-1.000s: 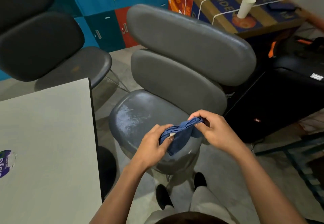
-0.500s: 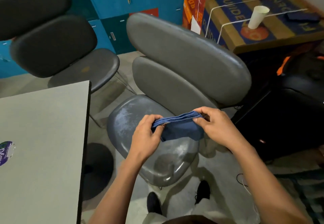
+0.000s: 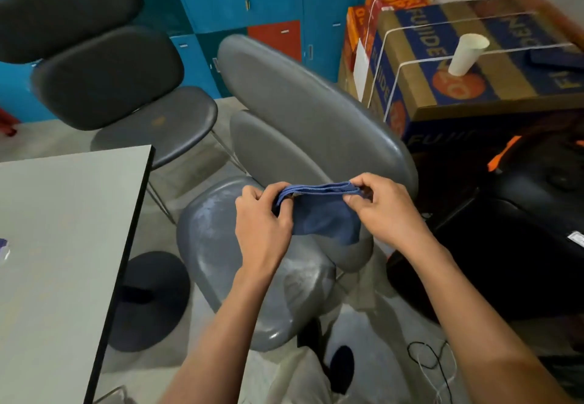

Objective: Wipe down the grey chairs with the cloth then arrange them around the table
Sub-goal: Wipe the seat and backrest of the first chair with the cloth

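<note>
While both hands pinch it | blue cloth (image 3: 319, 211) stretched between left hand (image 3: 264, 223) and right hand (image 3: 384, 211) fingers | above grey chair (image 3: 252, 261)

cloth (image 3: 319, 214): blue, folded, stretched above your near seat | grey chairs: near (image 3: 316, 113), far-left (image 3: 104, 78) | desk (image 3: 63, 230): left

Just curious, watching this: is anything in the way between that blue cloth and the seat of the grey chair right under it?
Nothing visible. The blue cloth is held by the left hand and right hand above the grey chair, whose seat lies bare below.
</note>
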